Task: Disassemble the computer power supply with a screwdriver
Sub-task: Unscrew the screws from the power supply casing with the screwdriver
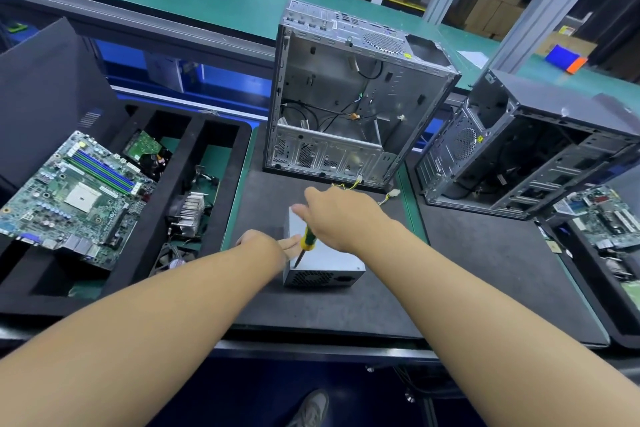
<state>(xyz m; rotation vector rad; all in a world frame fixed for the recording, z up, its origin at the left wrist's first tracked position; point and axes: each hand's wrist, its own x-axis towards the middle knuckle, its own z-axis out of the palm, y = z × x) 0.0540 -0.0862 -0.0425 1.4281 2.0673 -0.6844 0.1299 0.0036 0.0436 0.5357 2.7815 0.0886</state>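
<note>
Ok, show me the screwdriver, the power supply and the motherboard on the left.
screwdriver (pixel 305 240): head view, on its yellow-and-green handle.
power supply (pixel 330 263): head view, on its grey top face.
motherboard (pixel 81 196): head view, on its white CPU socket.

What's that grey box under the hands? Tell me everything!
The power supply is a grey metal box lying flat on the dark mat. Its near face has a grille of small holes and a socket. Wires trail beyond its far end. The left hand rests against its left side; the right hand holds a screwdriver, tip on its top.
</note>
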